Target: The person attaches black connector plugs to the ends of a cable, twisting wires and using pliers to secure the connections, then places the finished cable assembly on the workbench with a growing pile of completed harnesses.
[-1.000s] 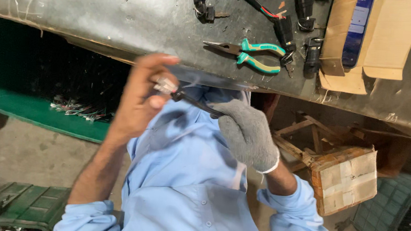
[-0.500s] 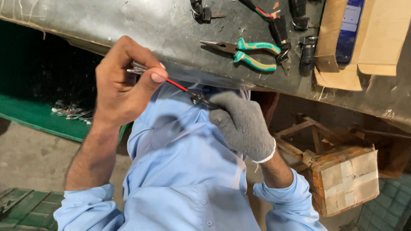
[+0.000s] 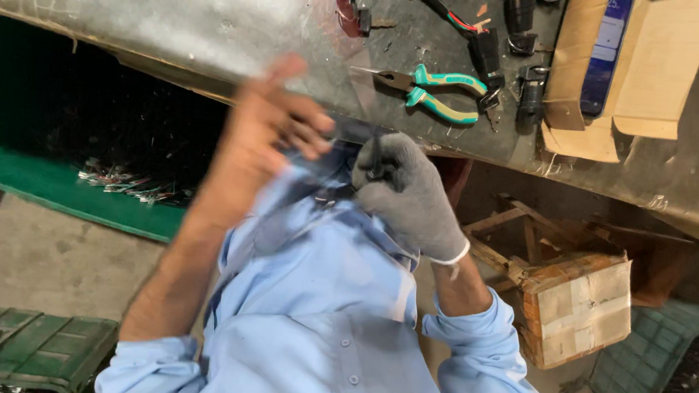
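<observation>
Hands drawn closer than half a second ago, red wire gone from sight.
Bare left hand [image 3: 266,134] blurred, fingers loosely spread; gloved right hand [image 3: 404,195] fisted, perhaps on a dark connector [image 3: 375,158], below the workbench edge [image 3: 211,49].

My bare left hand [image 3: 266,134] is smeared by motion blur, so I cannot make out its fingers or what they pinch. A small dark part in my gloved right hand [image 3: 407,197] is mostly hidden. The top edge crops the black connectors [image 3: 518,5] on the workbench [image 3: 172,12].
</observation>
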